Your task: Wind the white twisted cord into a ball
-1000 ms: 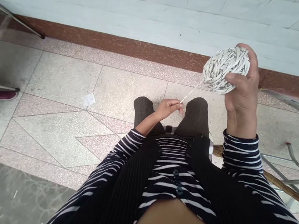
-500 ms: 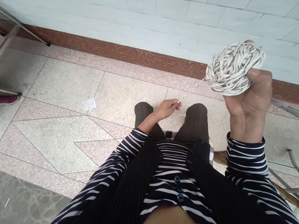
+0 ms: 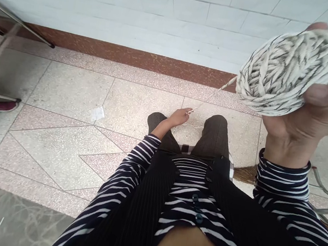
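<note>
My right hand [image 3: 308,115] is wrapped round a large ball of yarn [image 3: 287,71], white with thin dark strands, and holds it up at the right with the thumb across its near side. From the ball's left side a strand of yarn [image 3: 213,94] slants down to my left hand [image 3: 179,117]. The fingers of my left hand are pinched on that strand above my knees. More yarn [image 3: 194,126] hangs thinly between the knees; where it leads is hidden.
A tiled wall [image 3: 153,24] runs ahead, with a brown skirting [image 3: 125,52] at its foot. A metal-legged table [image 3: 19,21] and a red shoe [image 3: 0,106] are at the left. White paper [image 3: 98,113] lies on the floor. A broom [image 3: 245,174] and metal tubing [image 3: 325,188] are at the right.
My right hand has moved right and nearer the camera with the yarn ball, which now looks larger. My left hand has shifted slightly left, and the strand between them is longer.
</note>
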Tool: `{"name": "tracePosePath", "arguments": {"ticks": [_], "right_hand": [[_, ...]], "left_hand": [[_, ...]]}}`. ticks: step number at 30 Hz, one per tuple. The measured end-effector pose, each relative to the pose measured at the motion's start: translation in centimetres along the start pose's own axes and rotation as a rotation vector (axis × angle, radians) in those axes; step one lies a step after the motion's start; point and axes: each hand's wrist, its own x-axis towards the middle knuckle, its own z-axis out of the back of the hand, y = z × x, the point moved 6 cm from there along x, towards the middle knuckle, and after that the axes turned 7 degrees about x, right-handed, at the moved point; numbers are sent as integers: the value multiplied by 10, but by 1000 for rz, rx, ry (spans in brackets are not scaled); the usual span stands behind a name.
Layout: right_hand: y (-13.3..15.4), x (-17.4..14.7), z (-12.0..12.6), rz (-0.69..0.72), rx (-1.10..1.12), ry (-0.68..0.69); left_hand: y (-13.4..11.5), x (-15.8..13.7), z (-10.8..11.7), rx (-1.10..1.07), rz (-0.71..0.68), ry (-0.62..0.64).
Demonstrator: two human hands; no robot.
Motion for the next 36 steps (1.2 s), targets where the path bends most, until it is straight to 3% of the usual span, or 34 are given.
{"name": "tracePosePath", "arguments": {"ticks": [3,7,9,11,14,21,26,29,32,36], "right_hand": [[-2,10,-3,45,5,-4],[-31,28,-15,-105,108,36],[-41,31,-19,-160,132,29],[-44,32,-21,-185,124,13],[-38,33,-18,-151,118,-19],[-13,42,4,76,72,-56],[-27,52,20,42,-24,-119],[-40,56,22,18,36,-111],[-42,58,23,82,91,-65],[-44,57,24,238,-154,11]], "left_hand": [[-30,6,6,13,-158,-51],[-108,-3,21,-315,-445,-57],[-138,-10,30,-414,-461,-106],[-152,-15,36,-468,-425,-152],[-149,-21,33,-487,-381,-134],[-100,-40,0,-546,-306,7],[-83,-58,-17,-591,-272,76],[-78,-59,-17,-530,-257,100],[-74,-60,-10,-500,-235,94],[-82,-72,-3,-464,-299,143]]}}
